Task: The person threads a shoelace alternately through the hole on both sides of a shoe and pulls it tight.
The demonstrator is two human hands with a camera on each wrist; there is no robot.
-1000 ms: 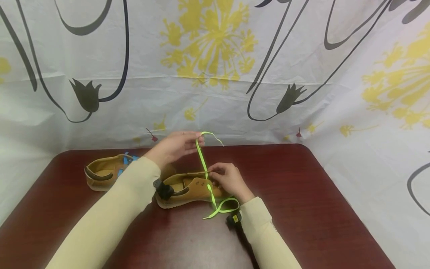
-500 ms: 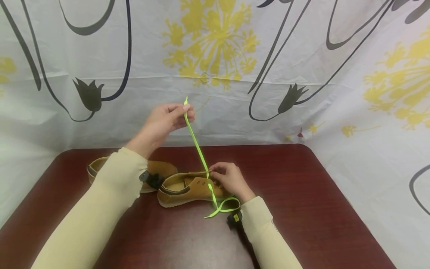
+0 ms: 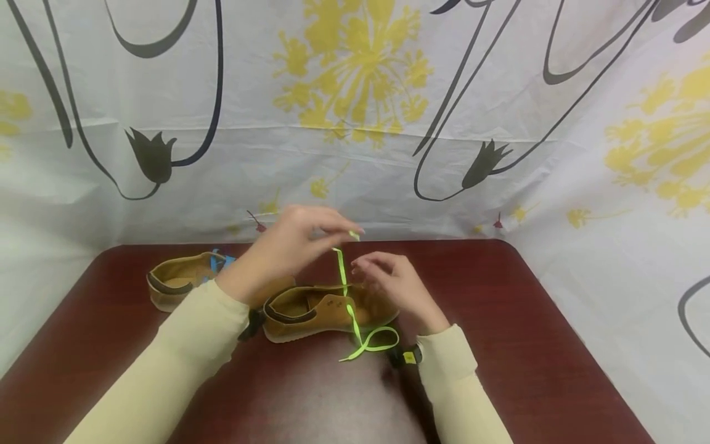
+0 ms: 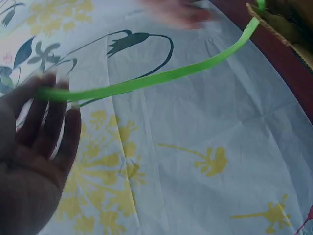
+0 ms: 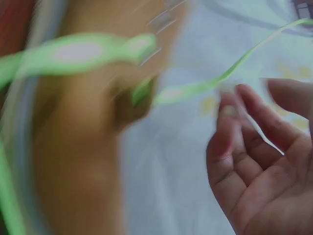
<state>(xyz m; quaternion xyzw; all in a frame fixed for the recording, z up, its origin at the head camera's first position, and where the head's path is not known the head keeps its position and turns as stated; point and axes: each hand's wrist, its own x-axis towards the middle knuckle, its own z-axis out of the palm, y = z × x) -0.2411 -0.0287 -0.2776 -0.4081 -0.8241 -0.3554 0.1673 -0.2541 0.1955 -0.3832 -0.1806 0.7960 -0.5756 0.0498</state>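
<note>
A tan shoe lies on its sole, toe to the right, with a neon-green shoelace threaded through its front eyelets. Above the shoe, my left hand pinches one end of that lace between thumb and fingers; the left wrist view shows the lace running from the fingertips down to the shoe. My right hand is just over the toe, fingers loosely bent and thumb apart. In the right wrist view, the lace passes behind the fingertips of the right hand. The lace's other end loops on the table.
A second tan shoe with a blue lace stands behind and left, partly hidden by my left arm. The dark red table ends at a printed white curtain.
My left hand rose, pulling the green lace up taut, then came down and right towards the right hand, slackening it. My right hand let go of the shoe and lifted slightly right.
</note>
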